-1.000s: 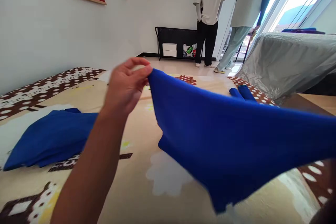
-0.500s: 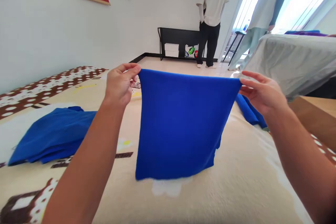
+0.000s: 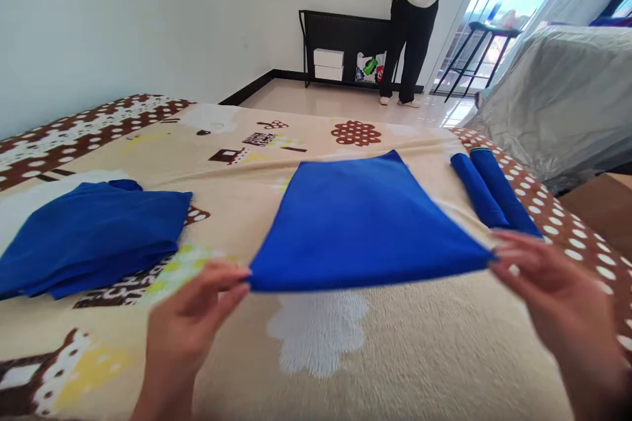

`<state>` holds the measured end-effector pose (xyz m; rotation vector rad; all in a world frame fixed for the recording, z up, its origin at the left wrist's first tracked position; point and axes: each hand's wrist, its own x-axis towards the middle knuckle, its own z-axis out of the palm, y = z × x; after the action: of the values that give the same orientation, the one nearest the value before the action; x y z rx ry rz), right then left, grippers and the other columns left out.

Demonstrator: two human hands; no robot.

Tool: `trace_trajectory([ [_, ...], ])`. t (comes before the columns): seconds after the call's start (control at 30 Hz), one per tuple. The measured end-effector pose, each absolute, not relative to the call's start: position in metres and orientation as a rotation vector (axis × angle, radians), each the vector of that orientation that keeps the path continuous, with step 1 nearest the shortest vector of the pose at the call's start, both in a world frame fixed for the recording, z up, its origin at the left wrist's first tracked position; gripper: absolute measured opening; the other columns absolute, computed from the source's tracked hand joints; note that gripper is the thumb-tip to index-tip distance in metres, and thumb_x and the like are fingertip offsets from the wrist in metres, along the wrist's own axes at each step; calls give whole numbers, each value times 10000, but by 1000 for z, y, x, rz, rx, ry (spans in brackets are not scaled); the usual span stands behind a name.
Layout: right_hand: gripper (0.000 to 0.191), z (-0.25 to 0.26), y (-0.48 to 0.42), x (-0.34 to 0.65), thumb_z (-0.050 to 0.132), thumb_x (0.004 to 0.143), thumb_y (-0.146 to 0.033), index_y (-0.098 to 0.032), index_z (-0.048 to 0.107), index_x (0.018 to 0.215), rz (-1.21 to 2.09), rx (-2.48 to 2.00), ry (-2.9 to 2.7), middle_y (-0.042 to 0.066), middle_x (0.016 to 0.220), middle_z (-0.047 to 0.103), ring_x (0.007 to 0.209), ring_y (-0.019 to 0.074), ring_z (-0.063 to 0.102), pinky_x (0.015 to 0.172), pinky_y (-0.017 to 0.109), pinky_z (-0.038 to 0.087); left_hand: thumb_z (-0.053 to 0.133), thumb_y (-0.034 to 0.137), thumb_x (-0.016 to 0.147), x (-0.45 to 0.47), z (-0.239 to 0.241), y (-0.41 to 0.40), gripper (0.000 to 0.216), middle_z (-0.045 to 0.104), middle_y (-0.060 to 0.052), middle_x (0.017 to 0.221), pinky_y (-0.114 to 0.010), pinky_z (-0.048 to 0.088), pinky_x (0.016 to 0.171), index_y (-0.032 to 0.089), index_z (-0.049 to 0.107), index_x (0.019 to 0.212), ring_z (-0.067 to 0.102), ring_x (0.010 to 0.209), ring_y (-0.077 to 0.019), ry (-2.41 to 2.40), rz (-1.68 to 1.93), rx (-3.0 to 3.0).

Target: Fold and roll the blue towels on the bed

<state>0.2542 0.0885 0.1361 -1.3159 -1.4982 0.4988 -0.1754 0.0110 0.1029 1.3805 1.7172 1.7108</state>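
A blue cloth [image 3: 365,217] stretches between my hands, its far part lying on the patterned blanket [image 3: 237,197]. My left hand [image 3: 192,322] pinches its near left corner, and my right hand [image 3: 553,296] pinches the near right corner, slightly smeared by motion. The near edge is pulled fairly straight and looks a little raised, though how far off the blanket I cannot tell. To the left lies a loose pile of blue cloth [image 3: 93,230]. Two rolled blue cloths [image 3: 478,191] rest side by side beyond my right hand.
A person [image 3: 415,20] in black trousers stands by a low black rack [image 3: 350,39] at the back. On the right are a sheet-covered piece of furniture [image 3: 582,85] and a cardboard box [image 3: 602,210]. A black stool [image 3: 486,46] stands near the window.
Both hands have come down and nearer with the cloth, which hung upright and now slopes out flat over the blanket. The view has tilted down, showing both rolls more fully.
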Motion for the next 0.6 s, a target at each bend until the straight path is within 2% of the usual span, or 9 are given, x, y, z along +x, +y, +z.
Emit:
trace_trajectory([
  [0.03, 356, 104, 76, 259, 799, 737, -481, -219, 740, 970, 641, -1385, -1518, 103, 1105, 732, 946, 209, 718, 764, 280, 598, 785, 404, 749, -177, 77, -9, 135, 729, 36, 868, -260, 590, 742, 319, 770, 853, 683, 818, -171, 1747, 1523, 1426],
  [0.1, 455, 50, 52, 269, 785, 753, -473, -220, 720, 1125, 936, -1525, -1565, 75, 881, 752, 797, 197, 723, 680, 253, 596, 753, 441, 767, -182, 40, -40, 169, 745, 8, 866, -264, 616, 715, 304, 771, 864, 715, 775, -188, 1806, 1235, 1472],
  [0.17, 491, 17, 30, 274, 766, 772, -472, -216, 700, 1187, 1146, -1574, -1541, 76, 852, 753, 778, 214, 729, 645, 251, 593, 723, 466, 790, -185, 21, -62, 216, 761, -11, 920, -271, 629, 729, 310, 772, 932, 736, 809, -203, 1875, 1043, 1511],
  [0.23, 484, 2, 12, 274, 749, 789, -474, -225, 693, 1200, 1229, -1570, -1490, 87, 943, 757, 833, 226, 733, 684, 260, 598, 702, 488, 805, -187, 17, -73, 263, 767, -18, 982, -298, 634, 773, 339, 763, 1014, 741, 873, -217, 1935, 933, 1570],
  [0.3, 482, 2, 0, 268, 749, 789, -479, -238, 692, 1203, 1182, -1580, -1466, 72, 962, 754, 772, 193, 717, 668, 242, 586, 704, 521, 795, -187, 19, -77, 302, 772, -15, 973, -322, 639, 760, 365, 755, 1049, 743, 854, -226, 1982, 880, 1631],
  [0.4, 466, 10, -8, 258, 755, 777, -508, -255, 708, 1165, 1007, -1645, -1441, 20, 828, 737, 586, 118, 610, 546, 190, 514, 717, 549, 779, -186, 25, -76, 318, 777, -6, 938, -341, 639, 743, 374, 755, 1042, 744, 799, -228, 2014, 871, 1673],
  [0.47, 469, 14, -11, 256, 756, 769, -528, -259, 715, 1151, 926, -1672, -1422, 7, 773, 729, 579, 114, 595, 526, 181, 494, 720, 514, 793, -186, 28, -75, 284, 774, 4, 954, -322, 633, 765, 372, 751, 1036, 743, 789, -210, 2003, 933, 1667],
  [0.53, 490, 13, -16, 257, 767, 755, -533, -260, 718, 1160, 880, -1676, -1404, 12, 790, 742, 655, 135, 654, 577, 177, 527, 713, 448, 814, -186, 30, -77, 227, 763, 14, 946, -274, 624, 758, 369, 746, 1024, 737, 769, -180, 1950, 1061, 1664],
  [0.6, 496, 6, -24, 259, 776, 754, -521, -264, 719, 1175, 846, -1662, -1365, 17, 862, 759, 761, 154, 703, 724, 185, 573, 709, 365, 822, -184, 31, -82, 191, 738, 20, 886, -225, 611, 707, 364, 741, 1010, 718, 751, -158, 1871, 1217, 1663],
])
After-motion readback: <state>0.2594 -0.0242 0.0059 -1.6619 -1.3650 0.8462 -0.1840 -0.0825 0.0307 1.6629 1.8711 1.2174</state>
